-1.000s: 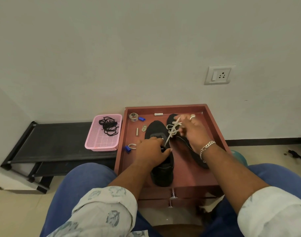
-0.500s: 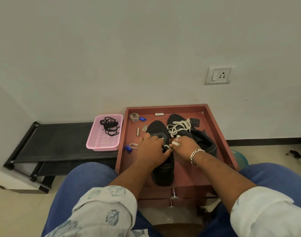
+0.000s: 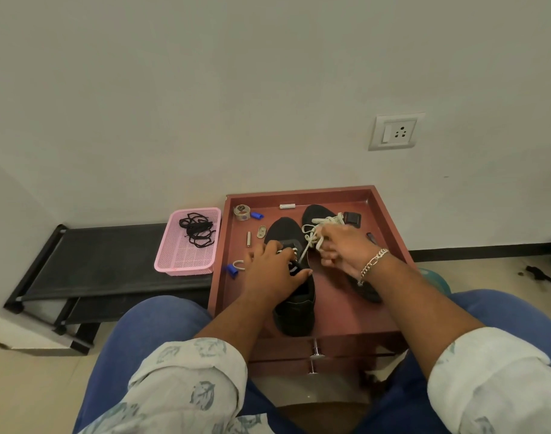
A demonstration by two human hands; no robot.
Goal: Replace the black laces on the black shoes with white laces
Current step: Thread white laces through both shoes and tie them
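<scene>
A reddish-brown table (image 3: pixel 339 311) with a raised rim stands against the wall, and left of it a low black rack (image 3: pixel 89 261) carries a pink basket (image 3: pixel 186 264) holding the loose black laces (image 3: pixel 197 230). On the table two black shoes lie side by side, toes toward the far side: the left shoe (image 3: pixel 296 308) sits nearer, the right shoe (image 3: pixel 318 213) farther and partly under the right hand. The left hand (image 3: pixel 272 270) presses down on the left shoe's throat, its grip curled over the tongue. The right hand (image 3: pixel 343 249), wearing a silver bracelet (image 3: pixel 372 264), has its grip pinched together on the white lace (image 3: pixel 314 234), which runs taut down to the left shoe's eyelets, the rest bunched over the right shoe's toe.
</scene>
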